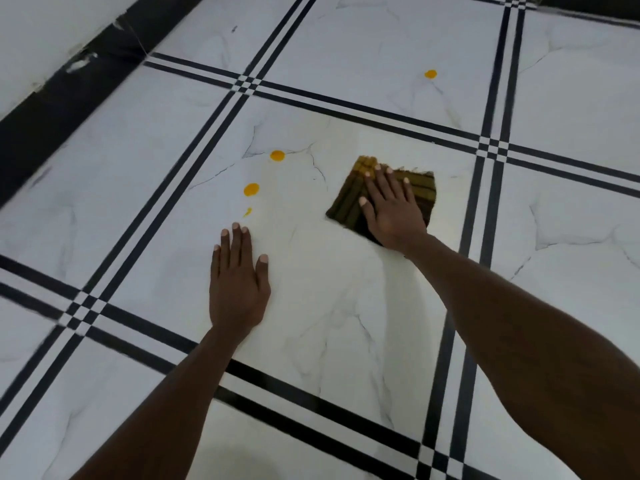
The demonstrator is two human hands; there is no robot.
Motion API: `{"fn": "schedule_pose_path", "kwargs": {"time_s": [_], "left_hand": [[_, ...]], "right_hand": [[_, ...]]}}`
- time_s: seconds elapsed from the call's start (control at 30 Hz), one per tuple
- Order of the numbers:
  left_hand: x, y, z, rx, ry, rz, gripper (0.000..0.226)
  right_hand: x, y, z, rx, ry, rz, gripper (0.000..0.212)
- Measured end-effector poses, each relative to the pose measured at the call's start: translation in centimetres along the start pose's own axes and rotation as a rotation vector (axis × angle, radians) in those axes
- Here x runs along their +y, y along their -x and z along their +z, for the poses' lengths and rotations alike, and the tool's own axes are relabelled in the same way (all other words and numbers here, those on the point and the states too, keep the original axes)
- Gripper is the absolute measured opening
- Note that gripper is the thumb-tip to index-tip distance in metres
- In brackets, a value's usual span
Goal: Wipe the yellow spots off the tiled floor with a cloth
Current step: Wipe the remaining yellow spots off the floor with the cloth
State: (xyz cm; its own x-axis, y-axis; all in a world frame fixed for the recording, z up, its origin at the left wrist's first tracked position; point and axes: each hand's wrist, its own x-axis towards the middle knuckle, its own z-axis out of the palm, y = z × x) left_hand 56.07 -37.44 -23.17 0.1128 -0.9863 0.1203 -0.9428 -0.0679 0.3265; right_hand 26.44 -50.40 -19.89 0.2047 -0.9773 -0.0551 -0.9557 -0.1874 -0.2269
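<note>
A folded dark olive cloth with yellow stripes [419, 188] lies flat on the white marbled tile. My right hand [389, 209] presses on it with straight, spread fingers. My left hand [239, 282] rests flat on the bare tile, lower and to the left. Just beyond its fingertips is a small yellow streak [247, 212]. Further out are two round yellow spots [251, 189] [277, 155], left of the cloth. A third round spot [430, 74] sits on the far tile, beyond the dark lines.
The tiled floor [329, 306] is white with dark double grout bands crossing it. A black skirting strip [62, 109] and a pale wall run along the upper left. My two bare forearms reach in from the bottom.
</note>
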Motion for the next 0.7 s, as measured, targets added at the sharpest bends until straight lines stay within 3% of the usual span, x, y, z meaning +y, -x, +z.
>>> {"fn": "schedule_pose_path", "kwargs": {"time_s": [0.13, 0.23, 0.3, 0.37, 0.47, 0.57, 0.7], "left_hand": [[-0.2, -0.1, -0.2, -0.016, -0.027, 0.006, 0.067], [0.0, -0.1, -0.2, -0.028, -0.038, 0.005, 0.066], [0.0, -0.1, -0.3, -0.026, -0.041, 0.006, 0.066], [0.1, -0.1, -0.2, -0.02, -0.044, -0.004, 0.066], [0.1, 0.0, 0.0, -0.008, -0.042, -0.004, 0.065], [-0.1, -0.1, -0.2, 0.0, -0.034, 0.004, 0.063], [0.0, 0.0, -0.3, -0.019, -0.05, 0.016, 0.062]], "right_hand": [[-2.7, 4.6, 1.0, -0.032, 0.115, -0.417, 0.062], [-1.0, 6.1, 0.3, -0.087, 0.133, -0.597, 0.06], [-0.3, 4.3, 0.0, -0.043, 0.155, -0.529, 0.059], [-1.3, 1.2, 0.1, 0.021, 0.124, -0.341, 0.06], [-6.0, -1.7, 1.2, 0.028, 0.067, -0.194, 0.066], [-9.4, 0.0, 2.9, 0.028, 0.098, -0.373, 0.063], [-7.1, 2.7, 2.5, -0.021, 0.126, -0.567, 0.059]]}}
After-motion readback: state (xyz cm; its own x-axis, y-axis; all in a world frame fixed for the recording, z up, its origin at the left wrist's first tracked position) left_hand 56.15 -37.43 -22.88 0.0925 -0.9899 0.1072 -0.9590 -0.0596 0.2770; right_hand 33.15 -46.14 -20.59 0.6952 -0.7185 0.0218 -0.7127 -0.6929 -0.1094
